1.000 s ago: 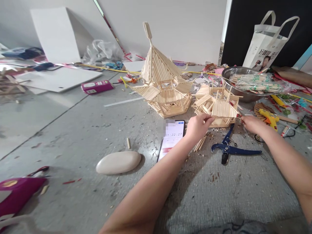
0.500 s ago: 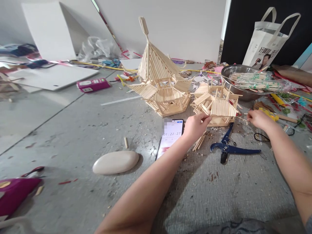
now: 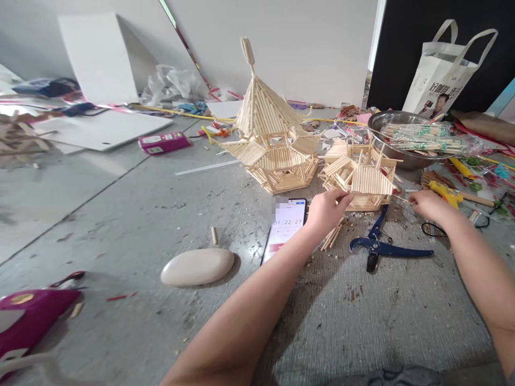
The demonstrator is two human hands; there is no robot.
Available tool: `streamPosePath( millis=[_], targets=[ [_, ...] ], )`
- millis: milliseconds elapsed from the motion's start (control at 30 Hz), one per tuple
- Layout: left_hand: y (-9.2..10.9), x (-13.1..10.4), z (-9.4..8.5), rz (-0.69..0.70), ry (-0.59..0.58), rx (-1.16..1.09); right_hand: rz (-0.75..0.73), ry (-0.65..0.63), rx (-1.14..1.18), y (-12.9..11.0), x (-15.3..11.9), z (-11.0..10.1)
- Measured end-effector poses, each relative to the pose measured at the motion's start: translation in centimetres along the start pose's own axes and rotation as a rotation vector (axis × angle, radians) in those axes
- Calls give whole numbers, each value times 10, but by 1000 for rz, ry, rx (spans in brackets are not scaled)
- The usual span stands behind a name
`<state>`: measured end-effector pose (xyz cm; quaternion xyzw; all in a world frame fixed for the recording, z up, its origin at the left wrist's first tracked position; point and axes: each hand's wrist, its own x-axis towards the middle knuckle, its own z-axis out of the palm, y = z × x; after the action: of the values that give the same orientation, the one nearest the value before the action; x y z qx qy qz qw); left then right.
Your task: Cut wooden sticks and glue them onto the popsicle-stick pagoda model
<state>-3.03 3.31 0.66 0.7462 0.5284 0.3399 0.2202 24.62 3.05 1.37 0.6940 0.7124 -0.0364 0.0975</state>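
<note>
Head view shows us that the right grip (image 3: 429, 208) now sits a little farther out from the small pavilion (image 3: 372, 179) than a second ago, when it was right at the eave's corner. The left grip (image 3: 326, 213) keeps its place, fingertips pressed together and, as far as we can see, clamped on the pavilion's front edge. We take this to mean that the left alone steadies the piece for the moment. The right's fingertips are together too, and seem clamped on a thin stick (image 3: 402, 199) that reaches back toward the eave; whether its far end touches, we cannot tell.

The small pavilion stands on the floor (image 3: 137, 332), just beyond the left grip and between the two.

As for writing, the phone (image 3: 286, 228), beside and partly behind our left grip, reads 1:22:27, its start partly blurred; the same digits show in the earlier pictures. Well beyond the right grip, the bag (image 3: 430, 67) seems to say 好咖啡, with the rest unclear. We can read no label on the purple box (image 3: 164, 143), well off to the left grip's left.
</note>
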Motion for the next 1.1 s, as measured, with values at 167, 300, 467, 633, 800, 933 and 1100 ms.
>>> streamPosePath(
  millis=[167, 300, 467, 633, 800, 933, 1100],
  targets=[
    [1, 1, 1, 10, 4, 16, -137, 396, 269, -12, -32, -49],
    [4, 1, 0, -7, 6, 5, -298, 534, 502, -53, -38, -72],
    [6, 2, -1, -31, 8, -14, -431, 645, 506, -99, -13, -71],
    [6, 4, -2, -31, 19, -5, -403, 767, 396, -115, 7, -63],
    [7, 4, -3, -27, 22, 18, -353, 782, 326, -116, 11, -58],
    [6, 4, -2, -23, 21, 30, -351, 792, 300, -117, 11, -57],
    [6, 5, -1, -26, 22, 42, -344, 769, 335, -118, 9, -57]
  ],
)
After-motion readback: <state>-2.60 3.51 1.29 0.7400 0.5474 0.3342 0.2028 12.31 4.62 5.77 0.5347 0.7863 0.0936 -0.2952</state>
